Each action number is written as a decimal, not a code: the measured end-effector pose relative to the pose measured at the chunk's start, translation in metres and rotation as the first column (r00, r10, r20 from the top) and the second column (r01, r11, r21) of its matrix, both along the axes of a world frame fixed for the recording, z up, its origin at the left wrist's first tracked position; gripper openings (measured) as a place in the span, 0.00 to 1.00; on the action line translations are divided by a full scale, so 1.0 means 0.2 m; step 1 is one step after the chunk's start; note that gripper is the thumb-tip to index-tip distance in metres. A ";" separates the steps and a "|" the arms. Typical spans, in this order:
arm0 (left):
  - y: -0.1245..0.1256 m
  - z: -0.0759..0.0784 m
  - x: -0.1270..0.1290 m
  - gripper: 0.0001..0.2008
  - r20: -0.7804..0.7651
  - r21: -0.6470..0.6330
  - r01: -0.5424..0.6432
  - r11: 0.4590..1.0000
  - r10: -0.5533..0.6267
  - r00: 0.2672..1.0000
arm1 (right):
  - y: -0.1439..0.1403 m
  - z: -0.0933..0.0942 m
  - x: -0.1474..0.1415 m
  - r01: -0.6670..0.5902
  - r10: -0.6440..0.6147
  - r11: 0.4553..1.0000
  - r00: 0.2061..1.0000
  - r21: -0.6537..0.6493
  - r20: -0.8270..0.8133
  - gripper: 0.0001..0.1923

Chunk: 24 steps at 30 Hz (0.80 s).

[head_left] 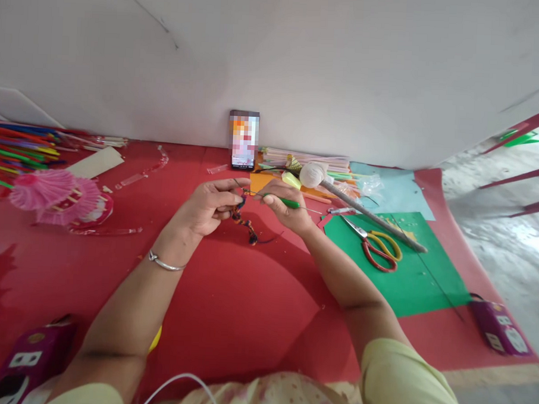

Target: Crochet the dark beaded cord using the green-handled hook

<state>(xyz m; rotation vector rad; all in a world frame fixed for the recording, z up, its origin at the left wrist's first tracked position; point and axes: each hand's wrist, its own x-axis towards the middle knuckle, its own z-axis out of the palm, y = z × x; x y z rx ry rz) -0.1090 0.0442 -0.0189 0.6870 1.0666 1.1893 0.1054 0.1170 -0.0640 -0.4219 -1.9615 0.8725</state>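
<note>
Over the middle of the red tabletop, my left hand (213, 207) pinches a knotted multicoloured yarn strand (244, 219), dark with orange and blue, whose lower end hangs towards the table. My right hand (289, 207) is closed on what looks like a crochet hook (291, 203) with a green grip. Thin metal sticks out from both sides of that grip, one end pointing at the yarn near my left fingertips. The exact contact between tip and yarn is too small to tell.
A phone (243, 140) leans on the wall. Scissors (379, 245) and a grey stick with a white ball end (362, 209) lie over green paper (408, 297). Left stand a pink paper craft (50, 195) and coloured pipe cleaners (21, 149); purple boxes (499, 325) sit at both sides.
</note>
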 end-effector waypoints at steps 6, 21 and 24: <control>0.01 -0.01 -0.02 0.21 -0.045 0.024 0.014 1.000 -0.013 0.999 | 0.02 0.05 0.05 -0.020 0.001 0.972 0.997 0.236 0.082 0.16; 0.00 -0.03 0.00 0.17 -0.154 0.065 0.068 0.996 -0.057 0.986 | -0.05 0.16 0.06 -0.108 0.158 0.866 0.986 -0.487 0.061 0.24; -0.01 -0.06 0.05 0.19 -0.249 0.232 -0.036 0.972 0.095 0.964 | -0.10 0.07 -0.05 -0.115 0.011 0.641 0.990 -0.759 -0.141 0.29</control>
